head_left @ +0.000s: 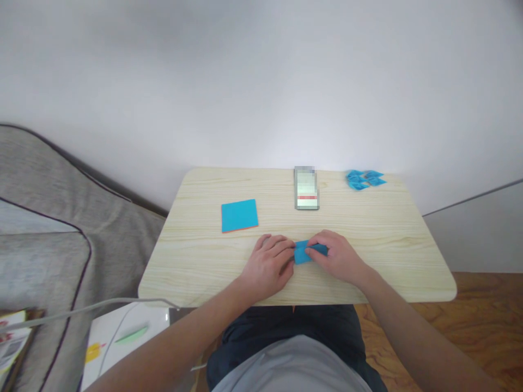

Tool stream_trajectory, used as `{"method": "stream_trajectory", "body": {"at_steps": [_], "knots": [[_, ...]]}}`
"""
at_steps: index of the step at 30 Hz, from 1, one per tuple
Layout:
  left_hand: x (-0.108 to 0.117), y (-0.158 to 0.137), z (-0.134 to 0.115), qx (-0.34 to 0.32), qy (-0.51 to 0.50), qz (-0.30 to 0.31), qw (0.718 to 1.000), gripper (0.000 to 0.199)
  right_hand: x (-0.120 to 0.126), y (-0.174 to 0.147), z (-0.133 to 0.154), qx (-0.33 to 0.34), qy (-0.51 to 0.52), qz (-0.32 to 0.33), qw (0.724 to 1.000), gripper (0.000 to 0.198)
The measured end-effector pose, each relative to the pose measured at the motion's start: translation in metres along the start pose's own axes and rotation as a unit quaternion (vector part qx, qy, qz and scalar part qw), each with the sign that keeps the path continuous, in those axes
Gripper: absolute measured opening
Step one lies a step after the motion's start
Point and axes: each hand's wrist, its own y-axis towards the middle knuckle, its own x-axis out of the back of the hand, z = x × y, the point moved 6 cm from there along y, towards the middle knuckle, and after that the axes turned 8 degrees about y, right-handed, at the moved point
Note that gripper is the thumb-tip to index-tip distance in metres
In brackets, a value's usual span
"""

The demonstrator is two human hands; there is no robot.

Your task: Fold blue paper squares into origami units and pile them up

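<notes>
A small piece of folded blue origami paper point(301, 253) lies on the tabletop near its front edge. My right hand point(337, 256) pinches the paper's right part between thumb and fingers, where a flap is lifted. At the left end, my left hand point(269, 264) holds the paper down, its fingers close together and bent over the edge. Part of the paper is hidden under the fingertips of both hands. Left of and beyond my hands is a stack of blue paper sheets point(239, 215) with a thin orange edge.
A phone point(306, 188) with a blurred screen lies at the back middle of the wooden table point(196, 245). Several folded blue paper pieces point(363, 179) sit at the back right. A white wall stands behind; a grey sofa point(118, 234) and a pale cable point(102, 305) are on the left.
</notes>
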Motion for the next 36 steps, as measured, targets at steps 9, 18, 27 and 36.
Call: {"method": "stream_trajectory", "body": {"at_steps": [9, 18, 27, 36], "knots": [[-0.001, -0.001, 0.003, 0.033, -0.019, -0.017, 0.999, 0.021, -0.001, 0.004, -0.006, -0.017, -0.016, 0.007, 1.0, 0.009], [0.002, -0.017, -0.003, 0.093, -0.042, -0.039, 0.994, 0.03, -0.004, 0.005, -0.008, -0.002, -0.02, -0.003, 1.0, 0.008], [0.004, -0.021, -0.007, 0.112, -0.069, -0.013, 0.991, 0.032, -0.007, 0.005, -0.009, -0.012, -0.019, -0.013, 1.0, 0.008], [-0.004, -0.019, -0.01, 0.119, -0.061, 0.023, 0.991, 0.037, -0.007, 0.005, -0.011, 0.001, -0.028, -0.035, 0.999, 0.004]]}}
